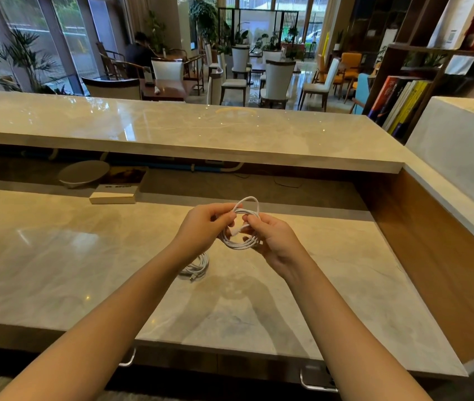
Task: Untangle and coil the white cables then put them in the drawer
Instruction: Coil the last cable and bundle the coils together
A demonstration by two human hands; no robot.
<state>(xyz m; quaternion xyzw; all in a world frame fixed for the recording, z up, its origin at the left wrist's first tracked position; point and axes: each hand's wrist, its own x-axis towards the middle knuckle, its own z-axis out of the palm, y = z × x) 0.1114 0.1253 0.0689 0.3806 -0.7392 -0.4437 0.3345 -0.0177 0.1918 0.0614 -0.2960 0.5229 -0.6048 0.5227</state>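
A white cable [241, 243], wound into a small coil of several loops, is held in the air above the marble desk [56, 256]. My left hand [201, 227] pinches its left side and my right hand [273, 241] grips its right side, with one loop sticking up above the fingers. A second white cable [198, 267] lies coiled on the desk just below my left wrist, partly hidden by my forearm, its plug end at the front. Two metal drawer handles [316, 384] show under the desk's front edge; the drawer fronts look closed.
A raised marble counter [201, 128] runs across behind the desk. Under its overhang at the left sit a book [117, 192] and a grey round dish [83, 173]. A wooden side panel [438, 256] bounds the desk on the right. Chairs and a seated person are beyond.
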